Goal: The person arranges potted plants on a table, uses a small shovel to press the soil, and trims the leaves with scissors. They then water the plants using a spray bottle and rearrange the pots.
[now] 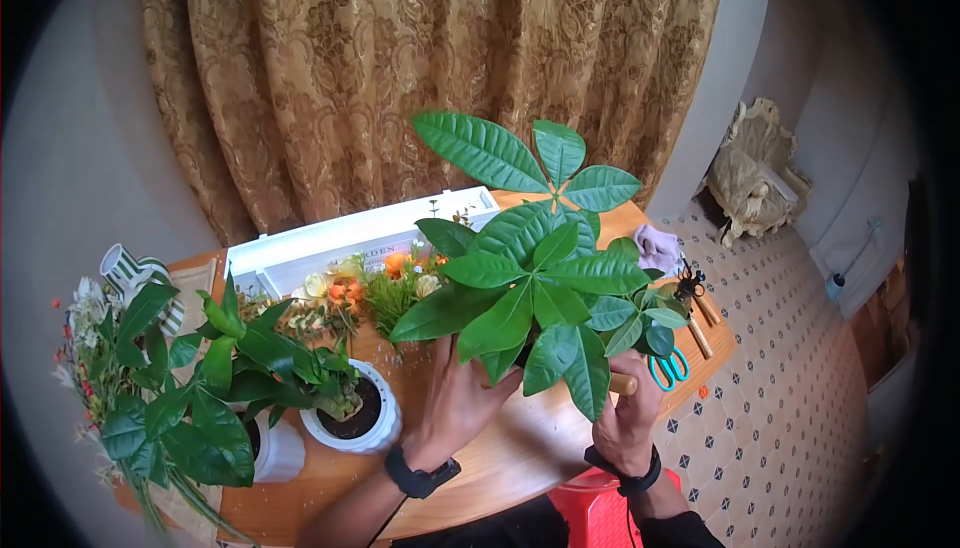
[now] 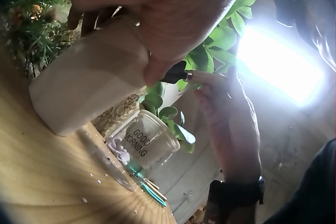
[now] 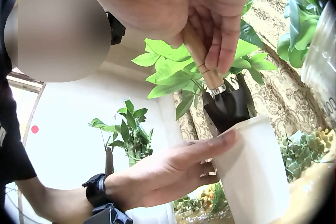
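My left hand grips a tall white plant pot, its thumb lying near the rim and its fingers round the side. Out of this pot rises a plant with broad glossy green leaves, which hides the pot in the head view. In my right hand is a small garden shovel, held by its wooden handle. Its black blade points down at the pot's mouth, close to the stem; the soil inside is hidden.
Left of the hands stand a ribbed white pot and more leafy plants. A white planter box and artificial flowers lie behind. To the right are a clear lettered cup, teal scissors and a red stool.
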